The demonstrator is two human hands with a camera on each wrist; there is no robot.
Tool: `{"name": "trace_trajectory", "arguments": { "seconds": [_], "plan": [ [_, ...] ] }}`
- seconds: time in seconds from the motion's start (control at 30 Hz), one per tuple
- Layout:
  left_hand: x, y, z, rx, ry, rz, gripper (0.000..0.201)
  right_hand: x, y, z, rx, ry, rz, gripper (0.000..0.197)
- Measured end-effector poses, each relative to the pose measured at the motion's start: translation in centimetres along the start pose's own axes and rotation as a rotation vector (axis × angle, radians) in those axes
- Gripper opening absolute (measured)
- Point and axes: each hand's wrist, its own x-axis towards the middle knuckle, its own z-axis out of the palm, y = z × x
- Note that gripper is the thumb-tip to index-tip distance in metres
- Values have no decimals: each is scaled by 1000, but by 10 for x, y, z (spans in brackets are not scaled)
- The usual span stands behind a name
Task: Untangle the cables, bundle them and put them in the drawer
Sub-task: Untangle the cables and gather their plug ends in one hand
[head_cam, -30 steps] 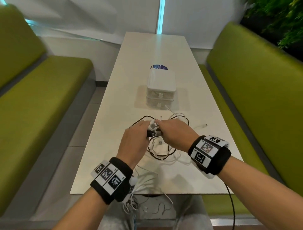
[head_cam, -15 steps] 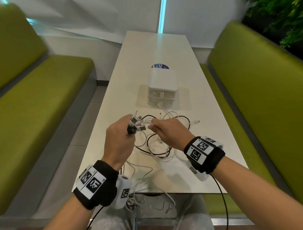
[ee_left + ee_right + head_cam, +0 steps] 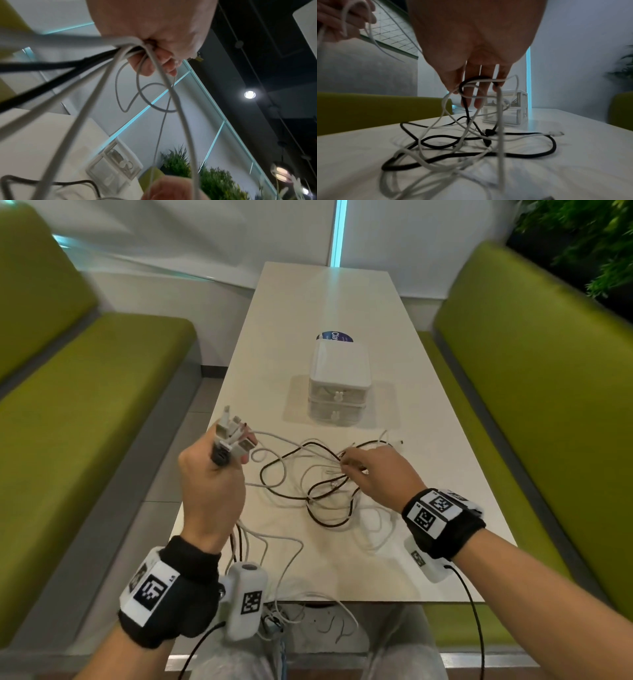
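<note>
My left hand [image 3: 210,484] is raised over the left edge of the tabletop [image 3: 322,302], fingers curled tight around a bunch of cable ends, with the plugs [image 3: 233,436] sticking up out of my fist. From the left wrist view, white and black strands run down out of that grip. My right hand [image 3: 376,474] is apart from it, low over the middle of the tabletop, its fingers [image 3: 471,94] reaching down into the cables [image 3: 308,484] with a black loop and white strands hooked over them. The rest of the tangle, one black cable [image 3: 488,154] and several white ones, lies loose on the tabletop between my hands and toward the near edge, with some strands hanging off that edge. The small white drawer box [image 3: 339,385] sits further along the middle of the tabletop, both drawers closed, just beyond the tangle.
</note>
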Motion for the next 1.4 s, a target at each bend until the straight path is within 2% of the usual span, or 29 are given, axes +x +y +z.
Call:
{"name": "trace_trajectory", "arguments": {
  "seconds": [0.07,0.17,0.3,0.4,0.43,0.5,0.57,0.6,0.67,0.73,0.77,0.83,0.87,0.97,1.07,1.2,1.33,1.4],
  "plan": [
    [0,-2,-1,-15,-25,-17,33,-3,-1,-1,-48,23,-6,14],
    [-2,-3,-1,-43,-45,-17,47,0,-5,-2,-59,23,60,14],
    [-6,-3,-4,-125,54,-70,44,4,-3,-1,-130,-36,229,13],
    [-4,-3,-3,-111,111,-106,38,2,-5,2,-192,-89,223,14],
    [0,-7,-3,-35,76,-113,39,1,-5,3,-192,-97,220,14],
    [9,-14,-2,331,-67,-114,41,-1,-6,4,-165,-71,238,18],
    [12,-16,-2,654,-89,-115,42,-5,-9,5,-136,-28,249,21],
    [10,-14,0,680,-58,-63,48,-7,-10,4,-130,-17,240,22],
    [-1,-4,11,556,-52,143,55,-9,-16,4,-161,-17,192,22],
    [-16,-1,27,467,-235,327,61,-9,-25,3,-208,-23,123,22],
    [-21,-3,36,486,-353,345,65,-9,-30,1,-221,-21,90,21],
    [-27,-10,53,617,-521,259,69,-9,-37,-4,-221,-18,32,15],
    [-26,-14,59,691,-571,198,65,-10,-38,-6,-215,-12,9,10],
    [-21,-20,66,843,-620,142,36,-15,-37,-5,-227,49,-55,4],
    [-16,-19,63,830,-572,162,23,-16,-30,2,-190,112,-94,7],
    [-10,-14,50,652,-355,82,20,-9,-13,4,-73,67,-20,15],
    [-3,-5,27,475,-134,32,20,-8,7,8,-29,28,170,16],
    [2,-8,17,470,-114,35,20,-10,17,12,-24,18,243,17]
  ]
}}
